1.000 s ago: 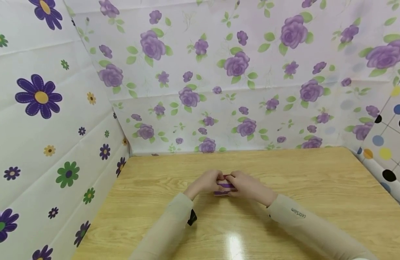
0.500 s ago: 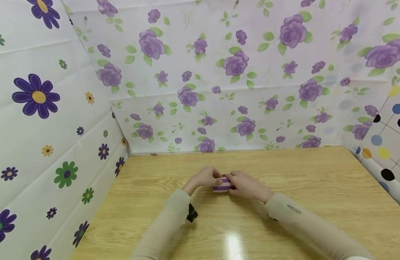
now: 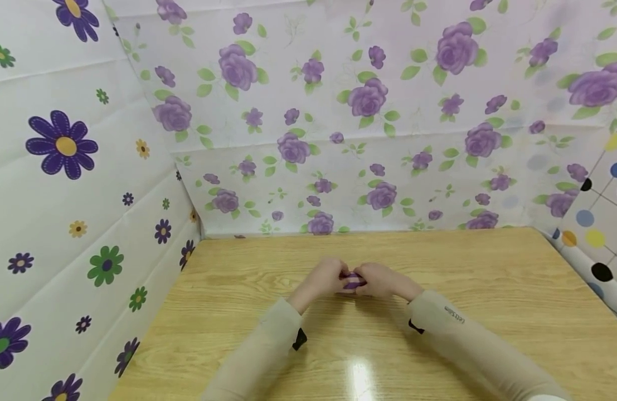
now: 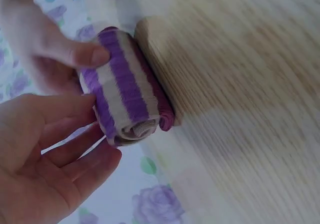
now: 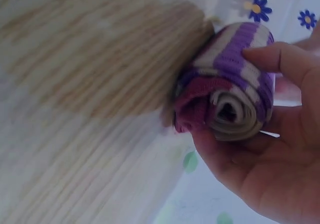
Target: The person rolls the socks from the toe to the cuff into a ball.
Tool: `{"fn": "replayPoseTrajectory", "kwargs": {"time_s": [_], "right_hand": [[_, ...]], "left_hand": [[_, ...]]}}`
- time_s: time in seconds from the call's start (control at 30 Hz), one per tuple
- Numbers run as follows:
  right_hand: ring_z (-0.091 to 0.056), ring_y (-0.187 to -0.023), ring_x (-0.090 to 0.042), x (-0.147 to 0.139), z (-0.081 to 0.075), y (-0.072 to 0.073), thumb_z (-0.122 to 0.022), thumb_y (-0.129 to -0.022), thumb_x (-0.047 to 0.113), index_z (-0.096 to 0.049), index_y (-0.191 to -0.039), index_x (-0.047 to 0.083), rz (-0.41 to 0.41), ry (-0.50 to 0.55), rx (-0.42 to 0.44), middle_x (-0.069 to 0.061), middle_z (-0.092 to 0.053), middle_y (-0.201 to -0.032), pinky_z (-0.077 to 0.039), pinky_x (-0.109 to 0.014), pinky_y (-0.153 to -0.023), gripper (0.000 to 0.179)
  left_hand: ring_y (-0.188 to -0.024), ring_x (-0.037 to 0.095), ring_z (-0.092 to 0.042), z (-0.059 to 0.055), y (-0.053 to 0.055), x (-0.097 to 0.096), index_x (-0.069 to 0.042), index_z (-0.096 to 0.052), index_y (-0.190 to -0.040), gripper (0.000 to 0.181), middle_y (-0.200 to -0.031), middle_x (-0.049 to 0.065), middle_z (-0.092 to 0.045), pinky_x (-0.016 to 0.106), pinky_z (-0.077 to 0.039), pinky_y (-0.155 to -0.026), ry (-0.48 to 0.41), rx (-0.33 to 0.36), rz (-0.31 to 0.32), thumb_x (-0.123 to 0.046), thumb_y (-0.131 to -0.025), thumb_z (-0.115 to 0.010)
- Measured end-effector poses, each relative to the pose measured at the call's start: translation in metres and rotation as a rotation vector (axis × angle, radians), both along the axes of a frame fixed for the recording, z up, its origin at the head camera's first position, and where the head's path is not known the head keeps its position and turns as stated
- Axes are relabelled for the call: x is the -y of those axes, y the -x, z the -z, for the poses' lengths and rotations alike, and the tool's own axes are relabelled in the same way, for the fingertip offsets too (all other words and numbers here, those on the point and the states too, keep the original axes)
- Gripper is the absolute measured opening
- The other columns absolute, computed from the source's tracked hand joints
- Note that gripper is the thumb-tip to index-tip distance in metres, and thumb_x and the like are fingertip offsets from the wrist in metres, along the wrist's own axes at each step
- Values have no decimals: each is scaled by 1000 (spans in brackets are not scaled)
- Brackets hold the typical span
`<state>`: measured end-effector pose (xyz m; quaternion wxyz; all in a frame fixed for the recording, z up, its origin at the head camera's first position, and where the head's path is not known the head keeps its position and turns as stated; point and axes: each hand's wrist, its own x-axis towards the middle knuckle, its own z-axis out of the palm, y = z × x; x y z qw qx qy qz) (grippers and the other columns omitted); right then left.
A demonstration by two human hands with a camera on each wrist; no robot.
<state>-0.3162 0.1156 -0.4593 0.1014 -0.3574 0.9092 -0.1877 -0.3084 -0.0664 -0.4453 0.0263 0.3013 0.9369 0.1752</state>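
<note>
A rolled-up sock [image 3: 354, 281] in purple and off-white knit stripes is between my two hands, over the far middle of the table. A magenta knit part shows along its table side, and the spiral of its layers shows at the end [image 5: 231, 113]. My right hand [image 3: 380, 279] grips it, thumb on the striped side and fingers curled beneath. With thumb and fingertips, my left hand [image 3: 324, 278] pinches the opposite end; the thumb [image 4: 75, 103] lies against the stripes. In the head view the hands cover much of the roll.
The wood-grain table [image 3: 228, 345] stretches out all around the hands. A white cloth with purple roses [image 3: 318, 111] hangs behind its far edge. Daisy-printed cloth [image 3: 62, 223] lines the left side, and a dotted sheet [image 3: 601, 239] the right.
Half a second ago more of the striped side showed in the head view. My left hand has shifted slightly right, over the roll. The right hand stays nearly in place.
</note>
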Motion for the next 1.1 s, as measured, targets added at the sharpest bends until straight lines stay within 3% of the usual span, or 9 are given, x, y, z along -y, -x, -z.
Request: {"fn": "replayPoseTrajectory", "kwargs": {"time_s": [0.13,0.3,0.47,0.63,0.77,0.97,1.03,1.1], "right_hand": [[-52,-71,-13,-6,3,8,-60,-93,19,-65,-107,4,52,23,193,-2,-62,-86,-41,-27,-64,21],[-54,-70,-14,-10,0,10,-61,-91,17,-65,-106,7,81,13,372,-2,-63,-85,-44,-27,-62,19],[-54,-80,-15,-12,-7,11,-61,-93,20,-64,-112,8,95,-18,442,-1,-62,-93,-44,-29,-71,23],[-52,-79,-14,-16,-11,8,-59,-95,20,-63,-109,7,73,4,445,-2,-61,-92,-42,-28,-70,20],[-50,-78,-16,-12,-14,-3,-58,-97,19,-61,-109,4,85,-5,332,-6,-59,-92,-42,-30,-69,20],[-52,-81,-24,3,-7,-27,-72,-87,24,-63,-109,0,137,-84,-173,-14,-57,-94,-48,-39,-71,33],[-54,-80,-25,7,-2,-32,-77,-82,24,-63,-104,1,154,-99,-274,-14,-58,-92,-50,-40,-69,35],[-56,-80,-25,9,2,-36,-81,-79,22,-62,-103,1,174,-86,-308,-13,-59,-91,-51,-40,-69,37]], "left_hand": [[-75,8,-59,-1,-9,-6,-6,-73,-98,16,-92,3,-71,17,-48,-66,126,-47,50,-17,-85,-73],[-83,9,-61,-1,-12,-10,-4,-70,-102,36,-97,4,-71,17,-50,-74,160,-38,75,-17,-72,-86],[-82,9,-62,-2,-6,-11,-4,-69,-102,33,-96,4,-71,17,-50,-73,136,10,93,-13,-74,-84],[-84,10,-62,-4,1,-12,-3,-69,-105,33,-100,5,-71,18,-50,-74,113,64,87,-11,-76,-81],[-84,10,-61,-4,4,-12,-3,-70,-103,32,-99,4,-71,18,-50,-74,120,62,97,-9,-74,-81],[-79,8,-59,0,11,-8,-3,-70,-105,34,-97,5,-71,17,-48,-71,33,136,97,-7,-74,-81],[-79,7,-58,4,14,-4,-3,-70,-107,35,-99,6,-71,18,-49,-72,-24,200,83,-6,-74,-80],[-82,7,-59,8,16,0,-3,-69,-111,37,-103,7,-71,19,-49,-75,-84,258,67,-6,-75,-79]]}}
